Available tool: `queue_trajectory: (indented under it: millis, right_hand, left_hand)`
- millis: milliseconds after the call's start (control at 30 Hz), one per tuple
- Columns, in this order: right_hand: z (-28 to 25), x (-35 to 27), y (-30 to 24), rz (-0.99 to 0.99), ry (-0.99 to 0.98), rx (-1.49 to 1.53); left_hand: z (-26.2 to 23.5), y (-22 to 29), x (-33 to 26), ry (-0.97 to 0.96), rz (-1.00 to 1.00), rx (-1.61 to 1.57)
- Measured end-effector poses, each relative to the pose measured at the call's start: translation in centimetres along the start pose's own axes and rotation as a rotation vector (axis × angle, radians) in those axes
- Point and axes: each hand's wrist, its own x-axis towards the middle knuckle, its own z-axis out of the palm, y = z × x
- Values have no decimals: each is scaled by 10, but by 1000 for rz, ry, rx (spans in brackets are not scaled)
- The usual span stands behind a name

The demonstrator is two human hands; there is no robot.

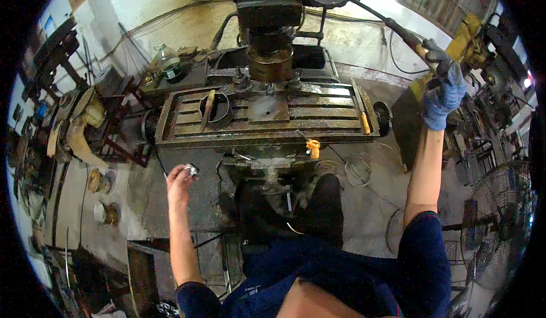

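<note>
My bare left hand (179, 182) hangs in front of the machine table's left half, its fingers closed on a small shiny metal part (192, 170) whose exact kind I cannot make out. Up at the right, my right hand (445, 93), in a blue-grey glove, is wrapped round the end of a long machine lever (401, 32). That lever runs to the machine head (267, 13). Below the spindle, a square metal plate (276, 110) with a small dark hole lies on the slotted machine table (187, 129). A cutting tool tip (269, 89) points down just above the plate.
On the table sit a dark round pan (222, 113) with a wooden-handled brush (209, 103) and a yellow-handled tool (365, 123). A yellow object (313, 148) is at its front edge. A green bottle (169, 65) stands behind left; a large fan (495, 224) stands right.
</note>
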Motion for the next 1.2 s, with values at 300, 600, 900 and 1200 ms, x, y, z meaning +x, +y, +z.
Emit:
queue_trajectory:
  millis: [300, 600, 900, 1200]
  right_hand:
    - [-15, 82, 10, -467, -48, -498]
    - [-12, -15, 36, -76, -84, -491]
    - [28, -381, 130, 1457, -725, -96]
    - [68, -385, 88, 1222, -419, -167]
  left_hand:
    - [33, -28, 22, -53, -127, -26]
    - [-1, -13, 1, 107, -108, -111]
    - [-8, -4, -11, 160, -65, -136]
    - [-19, -7, -14, 183, -88, -173]
